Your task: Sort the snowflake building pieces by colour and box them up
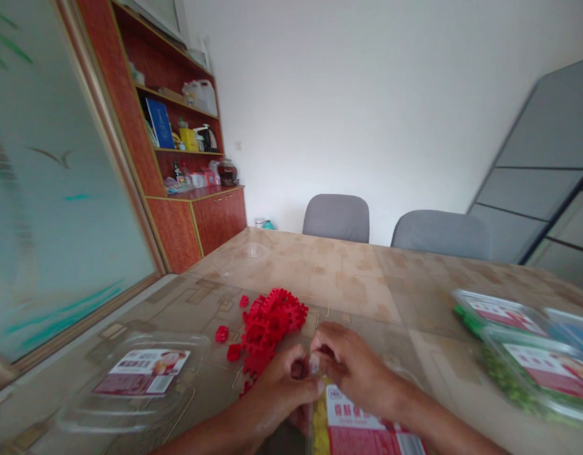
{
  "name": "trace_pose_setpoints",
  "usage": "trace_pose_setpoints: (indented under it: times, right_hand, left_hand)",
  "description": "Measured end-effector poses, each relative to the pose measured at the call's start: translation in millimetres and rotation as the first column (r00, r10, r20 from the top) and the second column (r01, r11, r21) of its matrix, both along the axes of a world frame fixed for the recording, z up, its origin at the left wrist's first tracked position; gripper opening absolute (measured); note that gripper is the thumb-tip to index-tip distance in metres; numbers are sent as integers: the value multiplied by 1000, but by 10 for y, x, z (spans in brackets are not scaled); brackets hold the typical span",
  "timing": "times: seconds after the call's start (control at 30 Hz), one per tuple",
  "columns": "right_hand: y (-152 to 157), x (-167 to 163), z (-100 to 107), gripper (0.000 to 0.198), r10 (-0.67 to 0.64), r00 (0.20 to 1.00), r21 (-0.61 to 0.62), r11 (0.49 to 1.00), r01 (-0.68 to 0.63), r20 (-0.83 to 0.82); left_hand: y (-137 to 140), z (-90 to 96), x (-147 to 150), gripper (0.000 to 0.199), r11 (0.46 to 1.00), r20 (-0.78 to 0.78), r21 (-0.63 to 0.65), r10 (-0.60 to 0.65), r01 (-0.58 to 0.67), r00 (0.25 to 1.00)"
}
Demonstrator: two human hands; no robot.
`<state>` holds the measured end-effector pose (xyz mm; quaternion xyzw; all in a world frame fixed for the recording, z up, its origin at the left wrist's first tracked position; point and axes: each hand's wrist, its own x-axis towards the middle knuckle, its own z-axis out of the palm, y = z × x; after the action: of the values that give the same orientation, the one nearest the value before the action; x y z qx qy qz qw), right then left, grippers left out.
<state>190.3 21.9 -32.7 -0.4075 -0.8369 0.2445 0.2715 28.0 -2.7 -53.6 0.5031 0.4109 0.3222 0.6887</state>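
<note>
Both hands meet at the corner of a clear plastic container [322, 436] with yellow contents and a white and dark red label, at the bottom middle of the head view. My left hand [282, 388] is closed on the container's left edge near the corner. Fingers bent, my right hand [345, 363] pinches the same corner from the other side. The fingertips partly hide each other and the edge between them. Just beyond my left hand lies a heap of red toothed plastic pieces [270, 325], with several loose ones to its left.
A clear lid with a label [139, 373] lies at the left. Filled clear containers [532, 366] with green and blue contents stand at the right. A clear empty tray [248, 256] sits toward the back left. Two grey chairs [336, 218] are behind the table [348, 278].
</note>
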Motion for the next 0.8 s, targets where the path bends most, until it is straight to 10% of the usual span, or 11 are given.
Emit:
trace_pose_setpoints:
  times: [0.33, 0.8]
  right_hand:
    - [54, 82, 63, 14, 19, 996, -84, 996, -12, 92]
    - [76, 101, -78, 17, -3, 1000, -43, 999, 4, 5]
  left_hand:
    - [28, -188, 18, 41, 993, 157, 98, 44, -60, 987]
    - [139, -192, -92, 32, 971, 240, -235, 9, 49, 971]
